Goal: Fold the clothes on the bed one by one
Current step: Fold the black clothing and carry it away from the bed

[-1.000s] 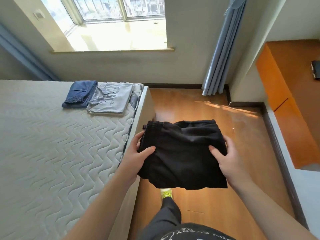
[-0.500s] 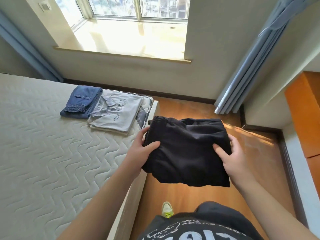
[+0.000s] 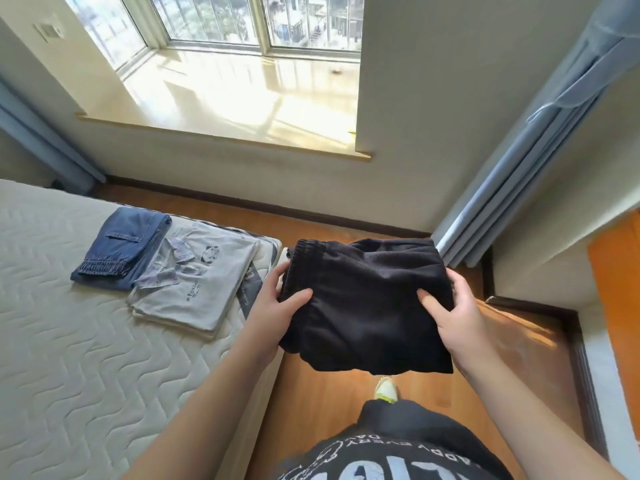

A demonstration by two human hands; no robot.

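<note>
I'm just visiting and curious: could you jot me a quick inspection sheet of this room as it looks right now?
Surface: bed with a bare quilted mattress, at the left.
Job's things: folded black shorts held in the air over the wooden floor beside the bed; folded jeans and folded grey shirt lie side by side near the bed's corner, the shirt slightly overlapping the jeans.
Clutter: nothing seen.
Hands: left hand and right hand each grip a side of the shorts, thumbs on top.
Cables: nothing seen.
Surroundings: sunlit window sill, blue curtain, orange cabinet.
</note>
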